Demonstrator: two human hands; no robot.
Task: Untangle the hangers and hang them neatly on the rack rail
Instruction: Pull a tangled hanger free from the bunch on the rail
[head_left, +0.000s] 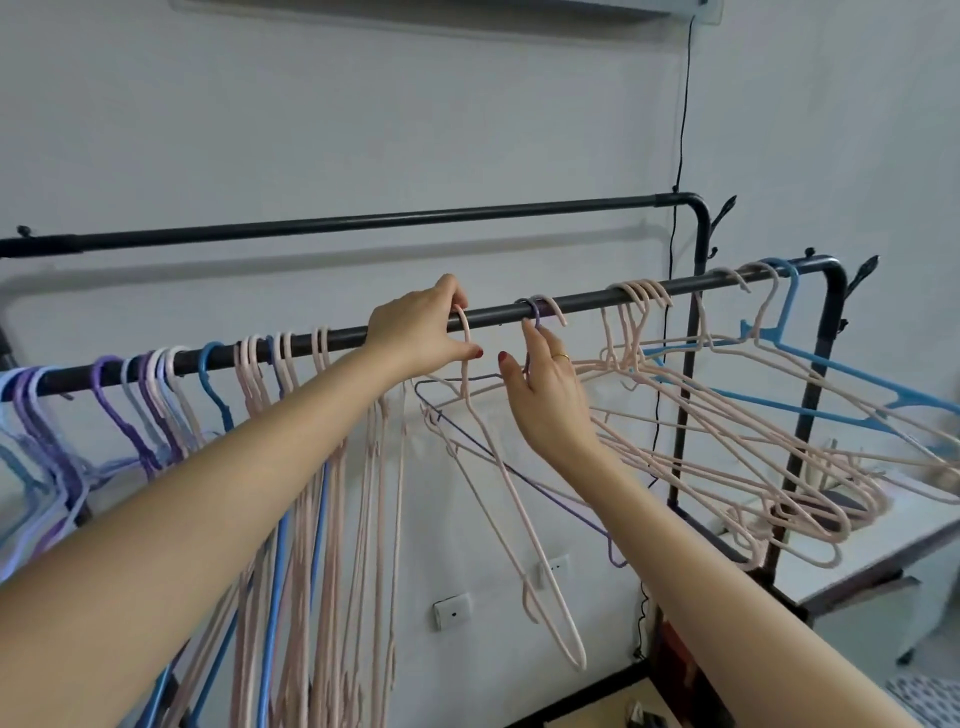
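Note:
A black rack rail (498, 312) runs from lower left to upper right across the view. My left hand (421, 330) pinches the hook of a pink hanger (511, 499) at the rail's middle. My right hand (545, 395) is just to its right, fingers curled round the neck of a purple hanger (535, 317) whose hook sits on the rail. Purple, blue and pink hangers (249, 379) hang in a row on the rail's left part. A tangled bunch of pink hangers (727, 447) and one blue hanger (841, 374) hang askew on the right part.
A second black rail (363, 223) runs higher up, close to the white wall. A black cable (680, 135) drops down the wall behind the rack's right end. A white surface (857, 556) lies below the right side, and wall sockets (452, 613) sit low on the wall.

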